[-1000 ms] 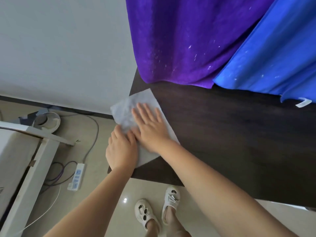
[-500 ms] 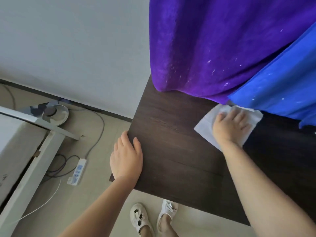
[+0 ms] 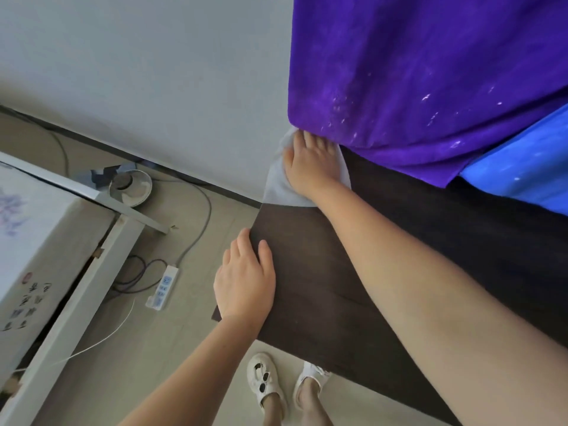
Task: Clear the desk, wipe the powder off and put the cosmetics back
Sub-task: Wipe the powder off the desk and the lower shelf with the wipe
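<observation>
Dark wood-grain laminate forms the desk [image 3: 322, 287], which runs from lower centre to the right edge, its far right and near corner cut off by the frame and by the person's right forearm. Purple cloth [image 3: 415, 72] hangs over the back of the desk, flecked with white specks, and a blue cloth [image 3: 522, 167] lies just beside it at right; both hide whatever sits behind or beneath them, and both run out of view. A pale wall fills the upper left. At left, a white piece of furniture [image 3: 46, 241] with a faint floral print is blurred and only partly in frame — its lettering cannot be read. On the tiled floor lie a white power strip [image 3: 163, 287] with tangled cables and a round grey object [image 3: 130, 187], unclear in kind. The right hand [image 3: 310, 161] lies flat, palm down, pressing a white wipe [image 3: 276, 186] onto the desk's far left corner; the fingertips touch the purple cloth's hem and the wipe's far edge is tucked out of sight there. The left hand [image 3: 246, 281] rests spread and empty on the desk's left edge, fingers partly overhanging. White sandals [image 3: 264, 379] show below — the right one half hidden by the desk. No powder can be made out on the surface.
</observation>
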`<state>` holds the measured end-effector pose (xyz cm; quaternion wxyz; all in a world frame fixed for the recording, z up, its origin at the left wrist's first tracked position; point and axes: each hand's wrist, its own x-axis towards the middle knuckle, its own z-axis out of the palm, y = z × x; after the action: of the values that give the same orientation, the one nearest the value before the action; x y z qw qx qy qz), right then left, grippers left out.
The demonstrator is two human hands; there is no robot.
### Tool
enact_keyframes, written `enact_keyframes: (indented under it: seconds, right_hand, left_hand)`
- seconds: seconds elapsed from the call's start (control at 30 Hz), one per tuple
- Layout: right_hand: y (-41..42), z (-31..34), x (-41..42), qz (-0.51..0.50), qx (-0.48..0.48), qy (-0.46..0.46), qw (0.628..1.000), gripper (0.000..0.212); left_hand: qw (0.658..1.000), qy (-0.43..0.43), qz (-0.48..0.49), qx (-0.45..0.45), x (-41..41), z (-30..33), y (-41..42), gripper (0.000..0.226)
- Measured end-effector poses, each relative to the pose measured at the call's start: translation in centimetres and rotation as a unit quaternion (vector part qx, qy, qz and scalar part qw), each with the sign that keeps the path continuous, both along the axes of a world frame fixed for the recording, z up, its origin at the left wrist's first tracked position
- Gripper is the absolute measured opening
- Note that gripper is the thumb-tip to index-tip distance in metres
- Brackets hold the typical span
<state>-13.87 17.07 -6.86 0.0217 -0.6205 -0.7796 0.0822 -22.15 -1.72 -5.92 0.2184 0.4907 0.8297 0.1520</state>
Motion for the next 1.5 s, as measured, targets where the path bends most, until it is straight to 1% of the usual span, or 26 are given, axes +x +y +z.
enact_keyframes:
  seconds: [0.13, 0.23, 0.3, 0.37, 0.43, 0.5, 0.53, 0.6, 0.63, 0.67, 0.73, 0.8, 0.83, 0.87, 0.93, 0.97, 1.0, 1.07, 1.17, 1.23, 1.3, 1.33, 1.4, 1.43, 1.47, 1.5]
  right_hand:
    - [1.9, 0.0, -0.1, -0.009, -0.011, -0.001, 1.000, 0.053]
    - [-0.1, -0.1, -1.3, -0.042, -0.025, 0.008, 0.999, 0.055]
    - [-3.3, -0.6, -1.6, -0.024, -0.025, 0.009, 0.999, 0.056]
    - [-8.1, -0.8, -2.0, 0.008, 0.017, 0.001, 1.000, 0.055]
    - [-13.6, -0.6, -2.4, 0.056, 0.028, -0.016, 0.998, 0.060]
    - [-18.4, -0.7, -2.3, 0.166, -0.012, -0.071, 0.984, 0.065]
    - [-19.6, -0.3, -1.8, 0.218, -0.021, -0.076, 0.973, 0.065]
    - [-18.3, 0.2, 0.3, 0.303, -0.024, -0.057, 0.951, 0.061]
    - [-16.8, 0.2, 1.3, 0.314, -0.028, -0.053, 0.948, 0.060]
    - [-15.0, 0.1, 2.3, 0.283, -0.020, -0.044, 0.958, 0.059]
    - [-11.9, 0.1, 3.8, 0.120, -0.017, -0.029, 0.992, 0.059]
    - [-11.4, -0.1, 3.1, -0.040, -0.056, -0.024, 0.997, 0.058]
    - [-12.5, -0.1, 1.7, -0.076, -0.060, -0.014, 0.995, 0.059]
    - [-14.3, -0.1, -0.1, -0.076, -0.063, -0.001, 0.995, 0.061]
    - [-19.0, -0.5, -3.8, -0.003, -0.053, 0.020, 0.998, 0.062]
    - [-21.4, -0.8, -5.1, 0.041, -0.038, 0.010, 0.998, 0.062]
    - [-23.5, -0.9, -5.6, 0.078, -0.022, -0.015, 0.997, 0.063]
    - [-25.4, -0.7, -3.7, 0.109, -0.017, -0.052, 0.993, 0.062]
    - [-26.6, -0.7, 3.9, 0.086, -0.017, -0.047, 0.995, 0.051]
    - [-27.2, -1.1, 10.7, 0.009, -0.010, -0.055, 0.998, 0.052]
    - [-27.7, -1.1, 17.3, -0.128, -0.014, -0.065, 0.990, 0.056]
    - [-27.8, -0.8, 19.5, -0.216, -0.021, -0.061, 0.974, 0.057]
    - [-27.2, -0.2, 20.6, -0.385, -0.046, -0.040, 0.921, 0.057]
    - [-26.7, 0.0, 19.4, -0.423, -0.054, -0.030, 0.904, 0.059]
    - [-26.2, 0.1, 17.2, -0.415, -0.057, -0.022, 0.908, 0.062]
    - [-25.9, 0.1, 14.5, -0.360, -0.061, -0.013, 0.931, 0.065]
  left_hand:
    - [1.000, 0.003, -0.002, 0.006, 0.0, 0.0, -0.2, 0.044]
    - [1.000, -0.014, 0.009, 0.010, 0.0, 0.0, -0.1, 0.043]
    - [0.997, -0.056, 0.031, 0.032, -0.1, 0.4, -0.1, 0.041]
    - [0.988, -0.123, 0.069, 0.067, -0.1, 0.8, -0.3, 0.041]
    - [0.967, -0.204, 0.119, 0.096, -0.4, 1.4, -0.8, 0.040]
    - [0.929, -0.314, 0.161, 0.114, -1.4, 1.7, -1.2, 0.034]
    - [0.905, -0.373, 0.173, 0.107, -2.1, 1.7, -1.2, 0.031]
    - [0.869, -0.457, 0.181, 0.054, -3.6, 1.9, -1.2, 0.032]
    - [0.856, -0.487, 0.172, 0.030, -4.3, 2.0, -1.3, 0.036]
    - [0.845, -0.510, 0.163, 0.012, -4.8, 2.0, -1.4, 0.040]
    - [0.833, -0.530, 0.160, -0.010, -5.3, 1.8, -2.0, 0.050]
    - [0.828, -0.536, 0.165, -0.018, -5.7, 1.5, -2.5, 0.055]
    - [0.823, -0.541, 0.173, -0.016, -5.8, 1.4, -2.8, 0.056]
    - [0.815, -0.549, 0.184, -0.014, -5.9, 1.4, -2.9, 0.056]
    - [0.799, -0.562, 0.213, -0.015, -6.0, 1.8, -2.8, 0.054]
    - [0.801, -0.554, 0.226, -0.020, -5.8, 2.3, -2.8, 0.052]
    - [0.819, -0.525, 0.232, -0.024, -5.5, 2.6, -2.9, 0.050]
    - [0.875, -0.443, 0.195, -0.008, -4.3, 3.1, -3.1, 0.046]
    - [0.947, -0.307, 0.082, 0.048, -2.4, 2.1, -3.6, 0.038]
    - [0.980, -0.193, 0.034, 0.043, -1.6, 1.2, -3.8, 0.039]
    - [0.993, -0.113, 0.001, 0.041, -1.1, 0.6, -4.1, 0.044]
    - [0.995, -0.086, -0.015, 0.055, -1.0, 0.4, -4.2, 0.044]
    - [0.993, -0.056, -0.051, 0.095, -0.6, 0.1, -4.7, 0.044]
    - [0.990, -0.053, -0.067, 0.115, -0.1, 0.1, -4.8, 0.043]
    - [0.986, -0.054, -0.084, 0.136, 0.7, 0.3, -5.0, 0.043]
    - [0.981, -0.054, -0.102, 0.155, 1.7, 0.4, -5.1, 0.044]
